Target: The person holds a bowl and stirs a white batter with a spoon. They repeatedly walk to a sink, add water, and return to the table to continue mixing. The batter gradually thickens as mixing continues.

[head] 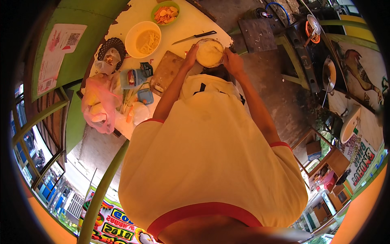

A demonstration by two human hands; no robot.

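A round bowl (209, 62) with a pale yellow, thick mixture is before me at the table's edge. My left hand (191, 57) grips its left rim. On the right side, my right hand (234, 62) holds the thin handle of a utensil that dips into the mixture; its kind cannot be made out. Just beyond the bowl lies a kitchen knife (195, 37) with a black handle. A worn wooden cutting board (166, 71) rests beside my left forearm. Farther left stands a large cream bowl (129, 39) holding pale cut strips in liquid.
A green bowl (155, 21) of cut orange and pale pieces stands at the back. Left are a dark woven basket (120, 45), a blue-lidded container (145, 96) and a pink plastic bag (106, 106). A stove (300, 55) and a wok (329, 74) are at right.
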